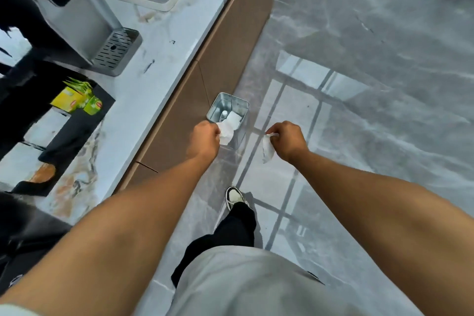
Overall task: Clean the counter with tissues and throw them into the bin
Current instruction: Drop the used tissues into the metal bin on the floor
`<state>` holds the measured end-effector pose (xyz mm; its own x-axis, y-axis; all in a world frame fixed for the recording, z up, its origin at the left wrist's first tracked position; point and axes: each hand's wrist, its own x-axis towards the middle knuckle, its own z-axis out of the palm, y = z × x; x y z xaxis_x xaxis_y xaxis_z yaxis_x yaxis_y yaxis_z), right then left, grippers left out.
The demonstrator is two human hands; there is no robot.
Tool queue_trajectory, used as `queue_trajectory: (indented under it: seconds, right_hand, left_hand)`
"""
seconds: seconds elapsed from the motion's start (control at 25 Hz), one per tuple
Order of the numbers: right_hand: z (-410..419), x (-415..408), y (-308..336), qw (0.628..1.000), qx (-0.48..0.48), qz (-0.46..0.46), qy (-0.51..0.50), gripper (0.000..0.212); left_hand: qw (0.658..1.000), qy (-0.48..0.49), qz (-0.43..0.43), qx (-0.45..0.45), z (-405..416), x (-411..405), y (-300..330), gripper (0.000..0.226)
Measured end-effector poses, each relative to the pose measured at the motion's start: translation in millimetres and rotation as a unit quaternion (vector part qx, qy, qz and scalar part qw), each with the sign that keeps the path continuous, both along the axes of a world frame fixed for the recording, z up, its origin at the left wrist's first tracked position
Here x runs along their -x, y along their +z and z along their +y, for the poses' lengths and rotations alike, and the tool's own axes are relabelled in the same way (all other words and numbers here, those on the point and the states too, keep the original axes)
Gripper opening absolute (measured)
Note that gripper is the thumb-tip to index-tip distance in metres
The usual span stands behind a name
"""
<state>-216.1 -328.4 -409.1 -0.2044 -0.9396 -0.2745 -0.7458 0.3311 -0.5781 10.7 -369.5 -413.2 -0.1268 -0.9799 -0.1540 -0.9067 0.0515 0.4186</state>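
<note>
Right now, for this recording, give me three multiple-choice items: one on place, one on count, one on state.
1. Where does the bin stand?
A. on the counter
B. on the floor by the cabinet
C. in the sink

2. How many hands hold a tissue?
A. none
B. one
C. two

3. What is the bin's state?
A. open, with white paper inside
B. lidded
C. tipped over

Answers: 1 B, it stands on the floor against the cabinet. 2 C, the left hand and right hand each pinch a tissue. 3 A, its open top shows white paper.

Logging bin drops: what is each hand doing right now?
Left hand: closed on a tissue over the bin.
Right hand: pinching another tissue, beside the bin.
</note>
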Motion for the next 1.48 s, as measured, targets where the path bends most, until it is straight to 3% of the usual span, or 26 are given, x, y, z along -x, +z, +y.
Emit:
queue_trajectory:
  seconds: [0.36,0.72,1.04,1.24,1.48]
  right_hand:
    - [-160.3,-2.0,-8.9,0.998,-0.055,0.007,0.033,0.03]
    - [-293.7,10.7,-40.7,0.983,-0.086,0.012,0.161,0.029]
    - [-399.8,26.1,-89.5,0.94,-0.158,-0.013,0.301,0.028]
    - [-440.1,30.4,-123.8,0.922,-0.187,0.005,0.34,0.032]
    - [-455.8,11.1,-202.4,0.895,-0.188,0.043,0.402,0.026]
  left_hand:
    - [0.997,0.047,0.018,-0.058,-129.6,8.2,-9.3,0.024]
    - [0.981,0.146,0.019,-0.124,-198.7,26.1,-26.6,0.029]
    - [0.919,0.36,0.033,-0.158,-240.9,69.5,-50.3,0.039]
    - [0.893,0.421,0.057,-0.147,-258.2,92.7,-81.4,0.033]
    - [0.856,0.484,0.075,-0.166,-265.6,99.8,-164.8,0.028]
